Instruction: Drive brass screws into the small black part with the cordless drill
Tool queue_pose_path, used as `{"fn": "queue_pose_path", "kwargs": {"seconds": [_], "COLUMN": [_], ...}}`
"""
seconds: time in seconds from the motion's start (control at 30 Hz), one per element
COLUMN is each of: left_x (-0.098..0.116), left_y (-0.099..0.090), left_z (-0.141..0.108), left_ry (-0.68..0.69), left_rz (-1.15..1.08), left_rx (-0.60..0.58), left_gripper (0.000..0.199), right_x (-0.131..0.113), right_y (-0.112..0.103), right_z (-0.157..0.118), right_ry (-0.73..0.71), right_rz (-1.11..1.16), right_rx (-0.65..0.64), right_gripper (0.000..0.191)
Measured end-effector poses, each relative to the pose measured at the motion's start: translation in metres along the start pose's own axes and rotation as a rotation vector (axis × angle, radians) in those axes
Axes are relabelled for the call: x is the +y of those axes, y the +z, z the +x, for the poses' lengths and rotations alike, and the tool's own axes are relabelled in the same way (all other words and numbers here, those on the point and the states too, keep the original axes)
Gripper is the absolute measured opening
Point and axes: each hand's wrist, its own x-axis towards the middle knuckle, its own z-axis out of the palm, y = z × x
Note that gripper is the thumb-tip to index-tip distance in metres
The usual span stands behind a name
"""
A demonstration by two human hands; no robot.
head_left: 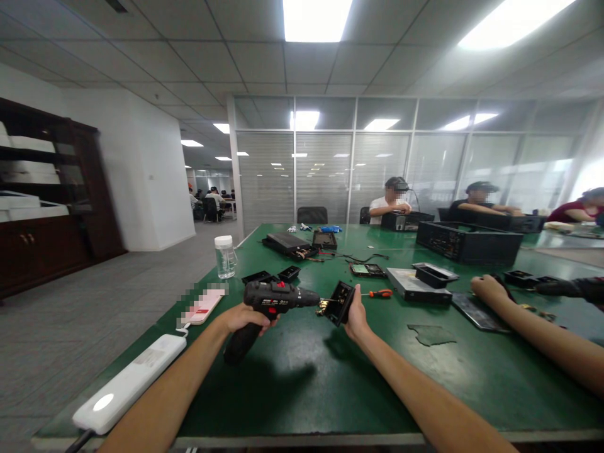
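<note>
My left hand (pixel 251 319) is wrapped round the grip of a black cordless drill (pixel 276 297), which points to the right. My right hand (pixel 357 316) holds up a small black plastic box (pixel 339 303), its open side turned toward the drill. The drill's bit reaches into that box, though its exact contact point is too small to tell. Brass-coloured small parts (pixel 323 307) show beside the box's left edge. Behind the drill lie more black boxes (pixel 289 273) of a similar kind. An orange-handled screwdriver (pixel 380 294) rests just right of my right hand.
A white power strip (pixel 132 380), a phone (pixel 207 306) and a clear bottle (pixel 225 258) line the left edge. Metal drives (pixel 419 286), a circuit board (pixel 367 270) and a computer case (pixel 467 242) stand to the right. A co-worker's arm (pixel 533 321) reaches in from the right.
</note>
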Motion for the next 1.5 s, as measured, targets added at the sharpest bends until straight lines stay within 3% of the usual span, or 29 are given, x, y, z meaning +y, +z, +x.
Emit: {"fn": "queue_pose_path", "kwargs": {"seconds": [1.5], "left_x": [0.0028], "left_y": [0.0022], "left_z": [-0.0009], "left_ry": [-0.008], "left_rz": [-0.007], "left_rx": [0.011], "left_gripper": [0.031], "right_x": [-0.0034], "right_y": [0.0022], "right_z": [-0.0053], "right_ry": [-0.015], "right_rz": [0.013], "right_rx": [-0.017], "right_gripper": [0.051]}}
